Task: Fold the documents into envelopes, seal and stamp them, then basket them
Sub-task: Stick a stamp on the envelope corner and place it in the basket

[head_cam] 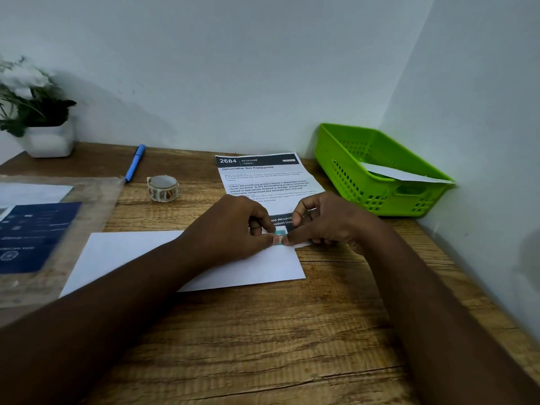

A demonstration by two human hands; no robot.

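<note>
Stamp (278, 239) going onto envelope (122, 252), top right corner.

Left hand (233, 229) and right hand (327, 226) both curled, fingertips meeting on stamp, pinching and pressing it at envelope corner; hands cover most of it. Envelope flat on desk (263, 331), mid-front. Printed sheet (263, 179) just behind, lower edge hidden under hands. Green basket (365, 171) far right against wall, one white envelope (400, 173) inside, tilted. Tape roll (162, 188) and blue pen (135, 162) back left, clear of hands. Plastic sleeve (43, 229) with dark card at left edge. Potted plant (38, 118) in back left corner.
</note>
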